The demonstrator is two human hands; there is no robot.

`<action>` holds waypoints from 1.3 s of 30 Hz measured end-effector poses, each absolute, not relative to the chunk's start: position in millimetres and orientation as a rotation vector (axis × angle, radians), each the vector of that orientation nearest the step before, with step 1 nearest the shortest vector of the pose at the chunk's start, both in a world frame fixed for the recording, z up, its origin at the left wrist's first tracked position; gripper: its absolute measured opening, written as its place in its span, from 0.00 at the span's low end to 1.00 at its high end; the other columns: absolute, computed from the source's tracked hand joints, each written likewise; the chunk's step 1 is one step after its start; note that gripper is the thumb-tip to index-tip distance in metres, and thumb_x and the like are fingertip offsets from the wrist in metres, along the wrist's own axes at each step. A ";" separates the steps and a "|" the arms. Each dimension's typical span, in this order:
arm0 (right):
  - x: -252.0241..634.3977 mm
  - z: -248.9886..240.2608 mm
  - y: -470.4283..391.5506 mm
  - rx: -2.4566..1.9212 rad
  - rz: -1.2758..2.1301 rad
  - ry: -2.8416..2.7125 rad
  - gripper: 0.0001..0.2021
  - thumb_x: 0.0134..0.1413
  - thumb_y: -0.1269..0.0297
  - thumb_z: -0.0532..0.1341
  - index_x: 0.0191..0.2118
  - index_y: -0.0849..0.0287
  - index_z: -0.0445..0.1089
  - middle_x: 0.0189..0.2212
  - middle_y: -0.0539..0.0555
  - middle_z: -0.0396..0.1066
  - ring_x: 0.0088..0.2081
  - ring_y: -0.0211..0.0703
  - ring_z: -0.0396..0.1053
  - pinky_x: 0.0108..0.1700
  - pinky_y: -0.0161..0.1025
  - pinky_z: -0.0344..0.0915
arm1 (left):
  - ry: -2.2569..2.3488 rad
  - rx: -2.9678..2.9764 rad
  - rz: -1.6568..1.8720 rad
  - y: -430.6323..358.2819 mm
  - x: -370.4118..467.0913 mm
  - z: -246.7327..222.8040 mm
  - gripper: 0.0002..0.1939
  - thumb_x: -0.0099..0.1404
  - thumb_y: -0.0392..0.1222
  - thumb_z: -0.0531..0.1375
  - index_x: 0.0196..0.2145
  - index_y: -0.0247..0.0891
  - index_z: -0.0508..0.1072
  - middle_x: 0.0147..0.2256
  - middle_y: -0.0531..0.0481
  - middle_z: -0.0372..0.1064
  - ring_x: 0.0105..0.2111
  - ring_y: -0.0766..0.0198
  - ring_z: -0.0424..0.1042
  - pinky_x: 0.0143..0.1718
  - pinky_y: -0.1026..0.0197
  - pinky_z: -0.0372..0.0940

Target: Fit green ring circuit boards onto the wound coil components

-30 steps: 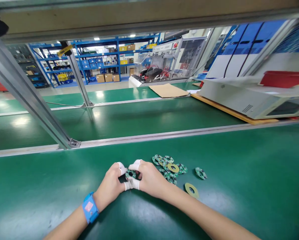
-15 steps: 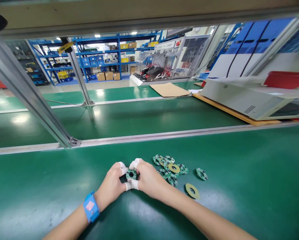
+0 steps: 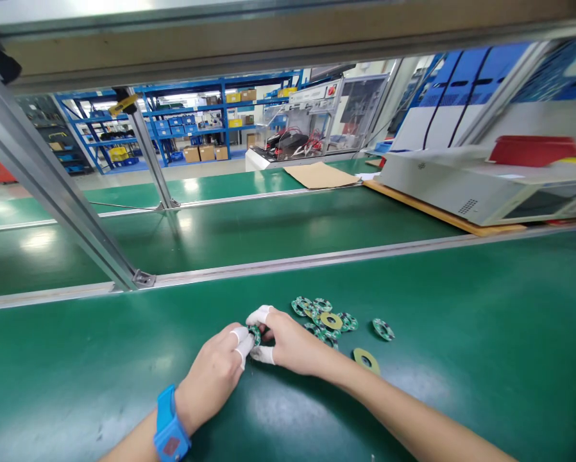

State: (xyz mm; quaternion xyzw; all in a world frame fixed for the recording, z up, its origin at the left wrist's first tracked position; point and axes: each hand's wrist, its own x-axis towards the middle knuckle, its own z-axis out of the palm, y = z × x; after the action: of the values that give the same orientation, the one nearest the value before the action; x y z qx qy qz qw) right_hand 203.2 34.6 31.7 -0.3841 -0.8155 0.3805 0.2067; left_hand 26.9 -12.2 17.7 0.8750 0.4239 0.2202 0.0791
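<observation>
Between my two hands is a small ring-shaped green circuit board (image 3: 254, 333), partly covered by fingers. My left hand (image 3: 217, 362), with white finger cots and a blue wrist strap (image 3: 169, 423), pinches its left side. Thumb and fingers of my right hand (image 3: 288, 339), also in white finger cots, hold the board from the right. Just right of my right hand lies a loose pile of ring-shaped circuit boards (image 3: 348, 321), one showing its yellowish back (image 3: 331, 321). Apart from the pile rest one board face up (image 3: 383, 329) and one with its yellowish side up (image 3: 366, 360).
The green work surface (image 3: 461, 359) ends at a metal rail (image 3: 288, 262). A slanted metal post (image 3: 76, 186) rises at left. Beyond the rail, a grey machine case (image 3: 451, 183) sits on a wooden board at right, near a cardboard sheet (image 3: 321, 175).
My left hand has turned, its fingers now coming over the board's left side and covering more of it. The board has tilted. The whole view has shifted slightly.
</observation>
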 end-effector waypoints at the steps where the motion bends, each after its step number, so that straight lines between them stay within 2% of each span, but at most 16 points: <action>1: 205.6 30.1 35.9 -1.015 1.131 -2.242 0.15 0.42 0.76 0.63 0.40 0.61 0.67 0.36 0.53 0.64 0.35 0.41 0.65 0.37 0.36 0.64 | 1.277 2.606 0.661 -11.8 27.4 17.2 0.14 0.60 0.24 0.47 0.32 0.36 0.69 0.34 0.46 0.68 0.35 0.63 0.70 0.40 0.61 0.71; 6: 208.9 16.1 39.0 -0.934 1.246 -2.098 0.15 0.44 0.80 0.58 0.40 0.62 0.66 0.36 0.53 0.64 0.36 0.40 0.66 0.39 0.37 0.65 | 1.248 2.703 0.720 -10.2 26.7 15.0 0.14 0.61 0.25 0.47 0.29 0.35 0.69 0.33 0.45 0.68 0.36 0.61 0.70 0.40 0.58 0.72; 11: 203.6 -1.4 38.2 -0.986 1.281 -1.962 0.18 0.39 0.83 0.57 0.39 0.60 0.65 0.36 0.52 0.64 0.35 0.40 0.65 0.38 0.37 0.65 | 1.230 2.776 0.739 -11.4 27.6 11.1 0.16 0.64 0.26 0.45 0.28 0.36 0.70 0.29 0.47 0.67 0.35 0.61 0.69 0.39 0.57 0.71; 15: 202.1 -5.8 38.1 -1.033 1.322 -1.877 0.20 0.36 0.84 0.56 0.39 0.60 0.66 0.34 0.51 0.64 0.33 0.38 0.65 0.37 0.36 0.65 | 1.209 2.894 0.732 -15.6 30.3 7.8 0.16 0.63 0.25 0.45 0.30 0.33 0.70 0.32 0.43 0.68 0.40 0.56 0.69 0.41 0.53 0.70; 21: 208.6 2.4 48.8 -0.953 1.592 -1.836 0.18 0.37 0.78 0.60 0.40 0.61 0.67 0.34 0.52 0.67 0.34 0.41 0.68 0.39 0.38 0.66 | 1.292 2.705 0.648 -11.1 32.0 12.1 0.14 0.57 0.23 0.49 0.29 0.34 0.72 0.33 0.43 0.69 0.38 0.56 0.69 0.40 0.52 0.70; 23: 214.1 10.6 51.9 -1.040 1.512 -1.902 0.17 0.38 0.76 0.60 0.40 0.62 0.69 0.34 0.53 0.69 0.35 0.42 0.68 0.38 0.38 0.66 | 1.274 2.470 0.751 -4.4 26.9 18.3 0.17 0.53 0.21 0.50 0.32 0.35 0.73 0.35 0.45 0.70 0.38 0.59 0.69 0.41 0.55 0.69; 25: 220.8 23.0 52.2 -1.178 1.257 -2.075 0.13 0.40 0.77 0.57 0.35 0.62 0.71 0.30 0.52 0.70 0.31 0.41 0.67 0.35 0.36 0.64 | 1.284 2.202 0.906 3.1 19.8 23.9 0.19 0.52 0.22 0.51 0.36 0.37 0.73 0.38 0.48 0.71 0.39 0.62 0.69 0.44 0.58 0.67; 27: 227.2 38.5 49.1 -1.243 1.040 -2.304 0.13 0.38 0.81 0.54 0.26 0.61 0.72 0.23 0.49 0.70 0.26 0.39 0.66 0.31 0.33 0.61 | 1.349 1.980 0.989 8.9 14.2 26.5 0.18 0.53 0.24 0.52 0.38 0.37 0.74 0.37 0.49 0.72 0.37 0.64 0.70 0.43 0.59 0.66; 30: 231.8 58.8 38.8 -1.115 1.156 -2.584 0.17 0.33 0.84 0.51 0.21 0.59 0.73 0.18 0.46 0.69 0.23 0.37 0.65 0.27 0.30 0.58 | 1.400 1.837 0.926 11.0 14.7 24.7 0.13 0.57 0.32 0.55 0.39 0.36 0.74 0.33 0.50 0.70 0.31 0.66 0.68 0.36 0.62 0.66; 34: 222.3 61.4 18.6 -0.793 1.584 -2.733 0.21 0.37 0.85 0.55 0.32 0.56 0.78 0.21 0.43 0.72 0.25 0.36 0.69 0.27 0.27 0.58 | 1.383 1.850 0.824 5.3 26.3 20.0 0.18 0.54 0.39 0.62 0.44 0.38 0.72 0.34 0.50 0.67 0.33 0.64 0.66 0.37 0.61 0.64; 39: 199.4 40.2 -3.3 -0.411 1.749 -2.777 0.23 0.42 0.83 0.62 0.44 0.53 0.75 0.25 0.43 0.73 0.25 0.33 0.67 0.28 0.25 0.58 | 1.360 1.858 0.789 2.1 33.5 17.4 0.24 0.50 0.37 0.65 0.47 0.37 0.70 0.37 0.49 0.66 0.36 0.63 0.66 0.41 0.60 0.63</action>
State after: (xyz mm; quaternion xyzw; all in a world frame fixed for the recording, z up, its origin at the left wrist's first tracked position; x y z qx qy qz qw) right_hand 199.4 -3.3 40.2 -0.1240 -0.8368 0.5268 -0.0829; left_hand 33.5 2.1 17.4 0.7161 0.5242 0.3042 0.3463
